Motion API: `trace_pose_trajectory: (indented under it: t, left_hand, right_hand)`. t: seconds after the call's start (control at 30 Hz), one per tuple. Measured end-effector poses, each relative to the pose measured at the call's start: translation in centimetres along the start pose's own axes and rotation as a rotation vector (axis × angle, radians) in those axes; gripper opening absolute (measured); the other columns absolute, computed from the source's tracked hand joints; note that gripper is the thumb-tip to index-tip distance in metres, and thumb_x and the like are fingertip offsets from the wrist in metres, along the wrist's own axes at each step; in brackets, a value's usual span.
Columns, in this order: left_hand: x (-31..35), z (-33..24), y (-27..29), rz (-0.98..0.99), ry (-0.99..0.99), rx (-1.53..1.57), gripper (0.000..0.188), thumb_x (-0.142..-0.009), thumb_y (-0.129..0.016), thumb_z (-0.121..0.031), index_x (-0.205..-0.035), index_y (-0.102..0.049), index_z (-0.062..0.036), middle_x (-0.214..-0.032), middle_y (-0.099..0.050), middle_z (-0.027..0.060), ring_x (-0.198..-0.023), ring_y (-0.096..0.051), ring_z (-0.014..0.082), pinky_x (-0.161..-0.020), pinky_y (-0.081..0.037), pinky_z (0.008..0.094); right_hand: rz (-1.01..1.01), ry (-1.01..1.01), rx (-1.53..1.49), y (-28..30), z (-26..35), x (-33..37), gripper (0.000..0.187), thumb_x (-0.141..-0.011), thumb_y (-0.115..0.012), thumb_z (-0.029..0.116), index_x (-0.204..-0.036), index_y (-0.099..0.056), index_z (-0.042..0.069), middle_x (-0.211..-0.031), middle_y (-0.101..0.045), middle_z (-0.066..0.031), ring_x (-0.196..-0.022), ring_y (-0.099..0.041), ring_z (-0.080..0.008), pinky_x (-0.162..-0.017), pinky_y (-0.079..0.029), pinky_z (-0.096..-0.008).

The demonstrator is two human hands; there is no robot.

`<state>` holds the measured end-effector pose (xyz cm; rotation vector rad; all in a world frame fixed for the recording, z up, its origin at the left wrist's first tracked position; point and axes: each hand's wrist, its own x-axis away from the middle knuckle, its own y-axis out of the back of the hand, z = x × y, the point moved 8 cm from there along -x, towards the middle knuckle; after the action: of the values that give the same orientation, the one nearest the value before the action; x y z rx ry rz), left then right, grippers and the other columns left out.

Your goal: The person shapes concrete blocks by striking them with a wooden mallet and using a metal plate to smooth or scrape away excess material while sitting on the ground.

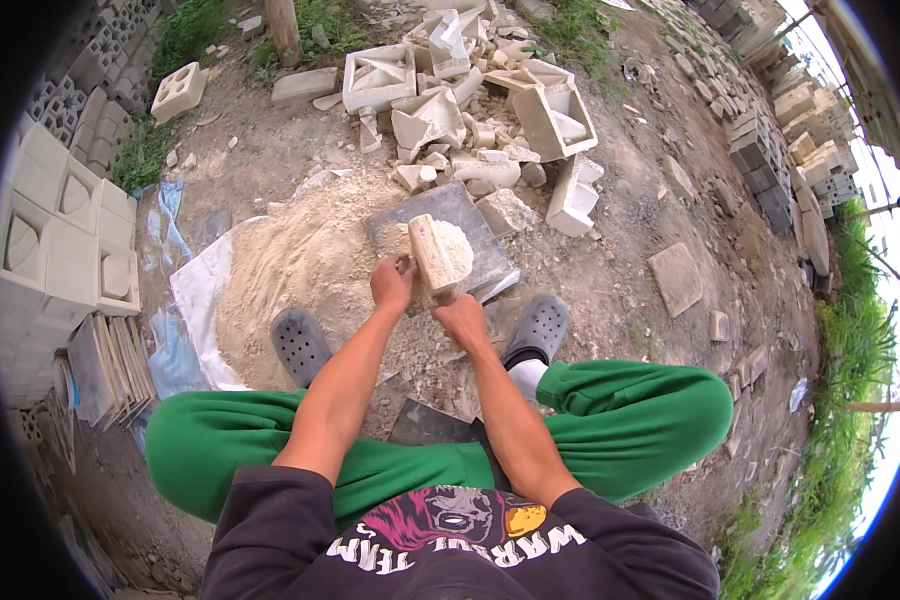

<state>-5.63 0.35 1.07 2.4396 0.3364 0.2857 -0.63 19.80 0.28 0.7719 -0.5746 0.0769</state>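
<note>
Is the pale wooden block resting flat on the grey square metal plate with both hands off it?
No: both hands grip the pale wooden block, holding it tilted.

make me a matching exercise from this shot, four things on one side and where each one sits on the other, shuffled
Things:
1. wooden block
2. sand pile
3. broken castings
4. stacked pale blocks

Places:
A. far side of the grey slab
B. at the person's left edge
C. held in both hands, left hand, right hand
D. on white sheeting, left of the slab

Pairs: 1-C, 2-D, 3-A, 4-B
</note>
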Motion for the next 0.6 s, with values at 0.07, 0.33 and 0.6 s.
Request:
trace_pose_trajectory:
  t: [0.07,0.33,0.6]
  left_hand:
    - [-0.1,0.3,0.0,0.008,-0.015,-0.052,0.035,-0.077,-0.081,-0.022,-0.109,-0.075,-0.0082,-0.104,-0.072,0.0168,-0.096,-0.07,0.0298,-0.085,-0.054,0.0409]
    - [-0.5,1.5,-1.4,0.03,0.046,0.092,0.029,-0.078,-0.078,-0.018,-0.104,-0.074,-0.0069,-0.101,-0.072,0.014,-0.093,-0.069,0.0306,-0.084,-0.054,0.0397]
    - [-0.4,2.7,-0.6,0.006,0.115,0.066,0.035,-0.076,-0.082,-0.018,-0.106,-0.073,-0.0034,-0.1,-0.075,0.0135,-0.094,-0.072,0.0243,-0.084,-0.055,0.0344]
  right_hand:
    - [0.03,-0.038,-0.033,0.2,0.7,0.6,0.041,-0.07,-0.071,0.03,-0.098,-0.073,0.0,-0.094,-0.071,-0.0275,-0.094,-0.069,-0.0436,-0.083,-0.055,-0.0485]
    - [-0.191,0.162,-0.096,1.4,1.4,0.4,0.038,-0.07,-0.075,0.03,-0.09,-0.072,-0.002,-0.079,-0.071,-0.0227,-0.078,-0.073,-0.036,-0.072,-0.055,-0.0436]
    - [-0.033,0.037,-0.089,1.9,2.0,1.4,0.045,-0.069,-0.075,0.031,-0.102,-0.072,0.001,-0.096,-0.072,-0.0262,-0.095,-0.069,-0.0426,-0.084,-0.055,-0.048]
